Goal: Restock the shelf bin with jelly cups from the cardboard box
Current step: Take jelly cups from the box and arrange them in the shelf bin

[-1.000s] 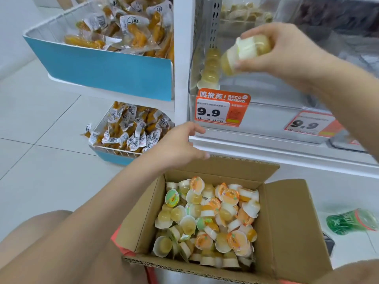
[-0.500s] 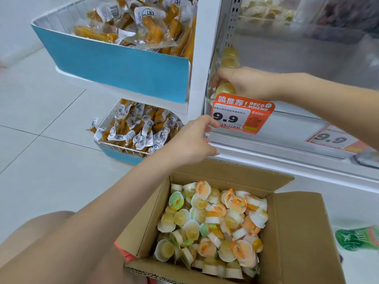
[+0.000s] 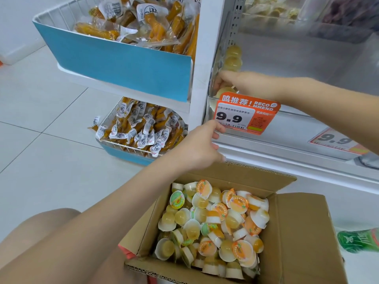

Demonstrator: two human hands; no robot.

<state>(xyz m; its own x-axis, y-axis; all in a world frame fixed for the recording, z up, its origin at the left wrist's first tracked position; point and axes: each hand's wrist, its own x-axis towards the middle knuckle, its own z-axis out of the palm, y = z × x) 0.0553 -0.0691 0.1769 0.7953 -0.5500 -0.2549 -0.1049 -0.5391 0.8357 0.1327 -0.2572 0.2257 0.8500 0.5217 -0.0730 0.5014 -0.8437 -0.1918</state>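
Nearest the camera, the open box brims with jelly cups. Above its far flap the left hand hovers loosely curled, holding nothing. Beyond, the right hand reaches into the clear bin, fingers on a cup behind the price tag.

Matt corrugated cardboard box, glossy plastic jelly cups

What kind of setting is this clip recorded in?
Most likely a small snack shop aisle: an orange 9.9 price tag clipped to a clear shelf bin, and blue-fronted baskets of packaged snacks.
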